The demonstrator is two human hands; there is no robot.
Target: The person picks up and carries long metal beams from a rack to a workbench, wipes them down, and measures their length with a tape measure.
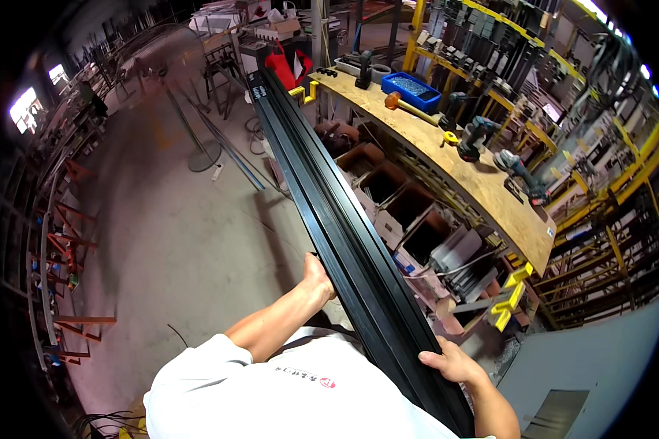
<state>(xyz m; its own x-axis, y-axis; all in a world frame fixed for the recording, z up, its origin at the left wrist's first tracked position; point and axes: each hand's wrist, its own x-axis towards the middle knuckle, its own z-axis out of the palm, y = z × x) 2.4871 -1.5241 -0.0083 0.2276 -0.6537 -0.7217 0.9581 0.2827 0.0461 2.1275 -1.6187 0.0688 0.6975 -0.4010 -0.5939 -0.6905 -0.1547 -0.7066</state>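
Note:
A long, black grooved metal profile (328, 212) runs slantwise across the view, from close to my body up to the far left end of the workbench. My left hand (318, 278) grips its left edge near the middle, with the fingers hidden beneath it. Closer to me, my right hand (454, 361) holds the right edge, thumb lying over the top and the other fingers out of sight underneath. The profile's near end passes beside my white shirt (285, 388).
To the right stands a wooden-topped workbench (501, 201) bearing a mallet (410, 107), a blue tray (410, 89), cordless drills (477, 139) and an angle grinder (521, 177). Yellow brackets (512, 296) jut from its ends. Bins (384, 183) sit below; metal bars (231, 157) lie on the floor.

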